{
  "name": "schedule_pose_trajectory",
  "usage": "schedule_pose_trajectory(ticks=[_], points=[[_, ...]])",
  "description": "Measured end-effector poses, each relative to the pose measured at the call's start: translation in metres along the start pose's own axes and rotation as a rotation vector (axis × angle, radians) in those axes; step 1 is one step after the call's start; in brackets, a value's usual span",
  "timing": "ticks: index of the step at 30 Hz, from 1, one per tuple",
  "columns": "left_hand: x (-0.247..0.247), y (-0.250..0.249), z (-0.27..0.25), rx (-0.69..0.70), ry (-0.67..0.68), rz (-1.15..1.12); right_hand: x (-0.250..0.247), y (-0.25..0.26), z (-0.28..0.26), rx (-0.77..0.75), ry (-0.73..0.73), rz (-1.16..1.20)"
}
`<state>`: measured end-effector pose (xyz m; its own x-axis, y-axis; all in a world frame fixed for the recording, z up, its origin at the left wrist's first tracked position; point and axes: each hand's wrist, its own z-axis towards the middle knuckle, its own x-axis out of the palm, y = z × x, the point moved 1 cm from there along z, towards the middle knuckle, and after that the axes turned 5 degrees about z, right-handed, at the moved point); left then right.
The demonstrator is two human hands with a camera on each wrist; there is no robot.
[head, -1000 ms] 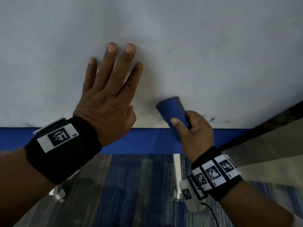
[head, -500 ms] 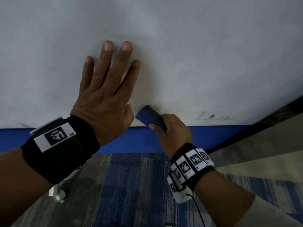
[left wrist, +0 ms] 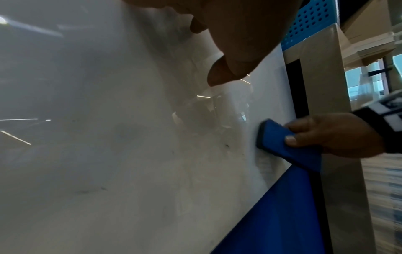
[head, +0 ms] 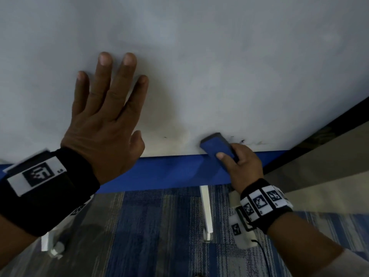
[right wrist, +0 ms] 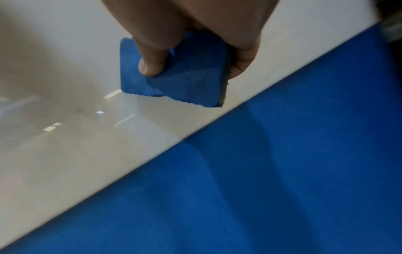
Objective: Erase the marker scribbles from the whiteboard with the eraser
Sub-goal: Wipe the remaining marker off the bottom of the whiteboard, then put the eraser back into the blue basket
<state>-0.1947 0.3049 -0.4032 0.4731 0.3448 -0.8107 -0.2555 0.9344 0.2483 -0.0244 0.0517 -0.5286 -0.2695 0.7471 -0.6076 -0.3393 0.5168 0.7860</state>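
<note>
Left hand (head: 103,124) flat on the pale whiteboard (head: 219,66), fingers straight and spread, grip wide open and empty; further right, right hand (head: 242,166) with grip curled round the blue eraser (head: 217,146), thumb on top, pad against the board just above the blue lower frame (head: 169,170). Faint dark marker specks (head: 242,140) just right of the eraser, too small to read. Below, striped blue-grey carpet (head: 159,236) and white stand leg (head: 205,212), forearms cut off by the picture edge.

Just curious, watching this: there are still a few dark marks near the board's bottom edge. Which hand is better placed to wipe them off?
The right hand. It already grips the blue eraser against the whiteboard, right beside the leftover marks. The left hand lies flat on the board, holding nothing.
</note>
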Motion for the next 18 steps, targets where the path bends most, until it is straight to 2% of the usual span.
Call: schedule_pose_trajectory(ticks=[2,4,8,10,14,16,18], points=[[0.001,-0.001,0.000,0.004,0.000,0.002,0.009,0.024,0.007,-0.073,0.010,0.077],[0.002,0.000,-0.001,0.004,-0.011,0.002,0.010,0.024,0.007,-0.087,-0.009,0.144],[-0.005,-0.002,-0.001,-0.004,-0.010,0.013,-0.002,0.014,-0.010,0.084,-0.033,0.188],[-0.013,-0.004,0.001,-0.008,-0.004,0.022,-0.004,0.051,-0.005,0.023,-0.052,0.217],[-0.033,0.002,0.009,0.003,-0.017,0.030,-0.015,0.161,0.019,-0.220,-0.073,0.281],[-0.042,0.007,0.014,0.022,-0.016,0.024,-0.021,0.174,0.018,-0.201,-0.078,0.335],[-0.056,0.012,0.022,0.014,-0.008,-0.001,-0.028,0.161,0.006,-0.114,-0.079,0.325]])
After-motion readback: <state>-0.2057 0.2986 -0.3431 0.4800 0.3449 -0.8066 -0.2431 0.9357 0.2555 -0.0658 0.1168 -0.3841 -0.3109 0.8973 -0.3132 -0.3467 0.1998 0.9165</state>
